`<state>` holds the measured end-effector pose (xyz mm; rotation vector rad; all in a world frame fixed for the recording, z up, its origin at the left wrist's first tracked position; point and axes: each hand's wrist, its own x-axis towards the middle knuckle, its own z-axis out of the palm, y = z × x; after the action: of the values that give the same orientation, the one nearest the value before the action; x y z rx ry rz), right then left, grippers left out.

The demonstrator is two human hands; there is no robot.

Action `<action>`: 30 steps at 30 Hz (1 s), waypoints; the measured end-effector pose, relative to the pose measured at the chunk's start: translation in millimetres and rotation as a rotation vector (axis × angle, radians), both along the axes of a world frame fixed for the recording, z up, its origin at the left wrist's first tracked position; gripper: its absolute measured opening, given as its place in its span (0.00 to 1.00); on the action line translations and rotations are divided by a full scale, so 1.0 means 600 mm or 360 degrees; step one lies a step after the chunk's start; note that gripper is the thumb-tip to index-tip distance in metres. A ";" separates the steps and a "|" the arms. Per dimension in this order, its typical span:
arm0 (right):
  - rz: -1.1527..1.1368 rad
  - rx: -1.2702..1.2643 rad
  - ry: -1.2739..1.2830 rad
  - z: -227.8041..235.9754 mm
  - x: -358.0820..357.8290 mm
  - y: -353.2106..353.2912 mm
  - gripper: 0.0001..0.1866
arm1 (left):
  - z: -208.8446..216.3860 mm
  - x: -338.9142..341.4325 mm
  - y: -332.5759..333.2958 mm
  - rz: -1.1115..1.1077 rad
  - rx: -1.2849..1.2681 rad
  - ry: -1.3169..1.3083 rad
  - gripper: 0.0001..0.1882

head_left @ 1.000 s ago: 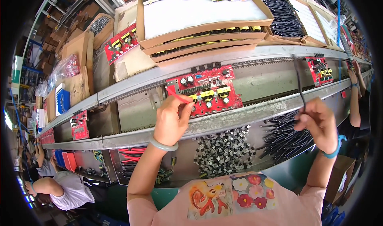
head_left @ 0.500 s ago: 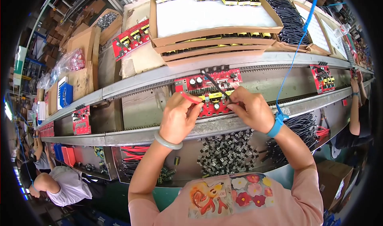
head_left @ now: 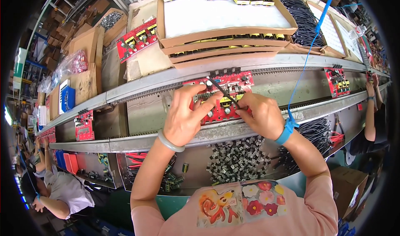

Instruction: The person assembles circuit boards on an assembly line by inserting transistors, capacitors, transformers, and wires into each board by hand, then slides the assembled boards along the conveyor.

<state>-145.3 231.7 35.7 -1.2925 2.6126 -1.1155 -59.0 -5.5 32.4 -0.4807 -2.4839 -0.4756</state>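
Observation:
A red circuit board (head_left: 246, 80) lies on the conveyor line in front of me, carrying capacitors and yellow-and-black transformers. My right hand (head_left: 260, 114) pinches one end of a black wire (head_left: 222, 92) at the board's right side. The wire slants up and left across the board, its far end near the upper edge. My left hand (head_left: 186, 113) reaches over the board's left part, thumb and index finger spread apart on either side of some components. No wire shows in it. Whether those fingertips touch the board, I cannot tell.
Stacked cardboard trays (head_left: 229, 33) of transformers stand behind the line. Below the rail are a pile of small black-and-silver parts (head_left: 237, 159), black wires (head_left: 310, 140) and red wires (head_left: 139, 157). A blue coiled cord (head_left: 306, 65) hangs down to my right wristband. Co-workers sit on both sides.
The red wire held in my left hand is out of sight now. That hand has opened and moved up over the board. The right hand still holds the black wire, almost in place.

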 end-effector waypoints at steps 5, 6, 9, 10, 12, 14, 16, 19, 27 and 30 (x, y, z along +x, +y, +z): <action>-0.0003 0.0163 0.0056 0.004 -0.004 -0.019 0.09 | -0.002 -0.037 -0.035 -0.0017 -0.0395 0.0681 0.24; 0.0023 0.0204 0.0076 0.005 -0.006 -0.021 0.09 | 0.006 -0.041 -0.041 0.0002 -0.0387 0.0696 0.22; 0.0066 0.0224 0.0126 0.001 -0.010 -0.035 0.08 | 0.021 -0.058 -0.051 0.0043 -0.0439 0.0702 0.18; 0.0062 0.0223 0.0126 0.001 -0.010 -0.036 0.08 | 0.019 -0.058 -0.059 0.0030 -0.0446 0.0442 0.18; 0.0013 0.0314 0.0098 0.001 -0.010 -0.037 0.08 | 0.011 -0.060 -0.074 -0.0018 -0.0437 0.0180 0.19; 0.0009 0.0326 0.0131 0.005 -0.008 -0.040 0.06 | 0.006 -0.055 -0.077 -0.0033 -0.0399 0.0148 0.20; -0.0004 0.0346 0.0160 0.003 -0.008 -0.041 0.05 | 0.002 -0.050 -0.077 -0.0058 -0.0353 0.0115 0.21; 0.0037 0.0374 0.0218 -0.006 -0.010 -0.040 0.03 | -0.006 -0.050 -0.076 -0.0022 -0.0397 0.0067 0.19; 0.0067 0.0418 0.0282 0.001 -0.007 -0.043 0.04 | -0.039 -0.065 -0.052 0.0214 0.0635 -0.0263 0.11; 0.0017 0.0394 0.0304 -0.008 -0.006 -0.042 0.08 | -0.047 -0.066 -0.054 0.0220 0.0669 -0.0314 0.07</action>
<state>-149.1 206.4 30.8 -1.4164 2.7614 -0.6684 -98.4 -37.9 4.5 -0.0963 -2.4805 -0.9991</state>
